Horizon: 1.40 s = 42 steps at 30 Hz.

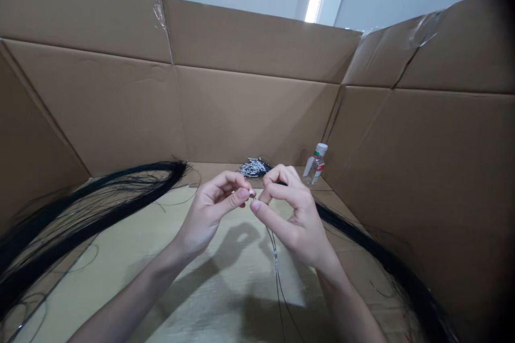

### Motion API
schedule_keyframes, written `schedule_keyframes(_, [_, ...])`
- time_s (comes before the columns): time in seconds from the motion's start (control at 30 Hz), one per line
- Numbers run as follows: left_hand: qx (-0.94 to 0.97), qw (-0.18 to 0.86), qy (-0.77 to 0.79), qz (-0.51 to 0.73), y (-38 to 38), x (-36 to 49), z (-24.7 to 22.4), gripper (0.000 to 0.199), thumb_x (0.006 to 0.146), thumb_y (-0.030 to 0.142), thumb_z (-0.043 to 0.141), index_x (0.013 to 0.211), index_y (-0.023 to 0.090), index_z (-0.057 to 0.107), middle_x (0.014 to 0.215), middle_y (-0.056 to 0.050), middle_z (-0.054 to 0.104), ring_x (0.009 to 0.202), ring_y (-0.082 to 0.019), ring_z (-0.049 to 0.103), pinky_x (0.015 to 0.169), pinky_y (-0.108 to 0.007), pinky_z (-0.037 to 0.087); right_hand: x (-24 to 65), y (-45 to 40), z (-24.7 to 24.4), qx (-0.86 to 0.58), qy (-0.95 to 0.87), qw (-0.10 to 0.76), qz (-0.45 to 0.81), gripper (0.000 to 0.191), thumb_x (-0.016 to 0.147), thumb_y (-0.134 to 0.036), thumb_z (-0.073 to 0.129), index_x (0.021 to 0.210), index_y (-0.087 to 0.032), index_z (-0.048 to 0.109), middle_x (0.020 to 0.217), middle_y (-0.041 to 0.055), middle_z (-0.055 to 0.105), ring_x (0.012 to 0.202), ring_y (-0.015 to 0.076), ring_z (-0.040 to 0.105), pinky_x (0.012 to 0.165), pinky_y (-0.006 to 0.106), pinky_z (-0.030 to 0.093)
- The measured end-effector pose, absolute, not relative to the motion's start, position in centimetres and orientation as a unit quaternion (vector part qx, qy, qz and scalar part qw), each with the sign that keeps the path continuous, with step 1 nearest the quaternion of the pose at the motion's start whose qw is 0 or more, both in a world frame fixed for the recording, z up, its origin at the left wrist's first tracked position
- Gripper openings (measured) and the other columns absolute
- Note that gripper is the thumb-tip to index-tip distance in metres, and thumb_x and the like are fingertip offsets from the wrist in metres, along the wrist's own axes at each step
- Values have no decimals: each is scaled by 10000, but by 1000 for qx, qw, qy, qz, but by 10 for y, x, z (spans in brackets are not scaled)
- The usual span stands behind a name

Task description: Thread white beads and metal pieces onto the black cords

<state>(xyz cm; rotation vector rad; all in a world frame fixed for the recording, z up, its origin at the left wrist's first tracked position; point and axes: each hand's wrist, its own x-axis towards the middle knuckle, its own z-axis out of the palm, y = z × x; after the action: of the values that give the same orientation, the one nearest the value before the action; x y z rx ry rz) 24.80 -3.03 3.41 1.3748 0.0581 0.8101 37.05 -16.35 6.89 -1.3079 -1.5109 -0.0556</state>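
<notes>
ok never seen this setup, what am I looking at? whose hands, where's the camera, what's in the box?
One picture, from a camera worn on a person's head, looking forward and down. No machine: two bare hands inside a tall cardboard surround. The left hand and right hand meet at the fingertips, pinching a tiny white bead on thin black cord that hangs down, with another white piece lower on it. On the floor: bundles of black strands at both sides, a pile of small black-and-white pieces at the back, and a small clear bottle with a white cap.
</notes>
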Motion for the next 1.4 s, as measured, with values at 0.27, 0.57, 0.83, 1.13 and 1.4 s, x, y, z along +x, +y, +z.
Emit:
schedule_keyframes(0.27, [623,686,26,375,-29,247,34,76,915,286,810,918,234,755,867,26,706,811,-83,630,752,-147,499,370,-163,69,-557,-629,542,-23,217,954,-170,659,748,-197,598,878,1,516,913,178,493,833,359,374])
schedule_keyframes(0.57, [618,690,38,374,-32,247,34,99,901,296,819,904,226,748,870,13,713,809,-99,637,751,-165,509,369,-163,69,-563,-623,542,-31,218,959,-185,651,751,-206,591,875,9,519,916,193,502,830,373,390])
schedule_keyframes(0.83, [625,681,45,379,-30,247,33,120,891,308,825,915,219,748,882,1,713,816,-115,640,748,-186,509,370,-163,68,-561,-627,539,-32,206,949,-168,655,756,-205,593,871,3,524,913,186,500,830,364,393])
schedule_keyframes(1.13, [608,708,50,356,-32,248,33,171,888,348,830,913,206,738,902,-14,703,829,-126,621,770,-209,505,368,-164,69,-569,-628,529,-42,214,946,-169,652,746,-208,587,875,12,538,909,199,508,825,376,404])
schedule_keyframes(1.4, [606,709,53,355,-32,248,33,188,882,363,836,904,208,731,895,-6,691,805,-118,597,757,-207,491,369,-163,69,-571,-628,527,-43,212,939,-163,656,740,-209,600,872,12,538,906,199,508,822,375,404])
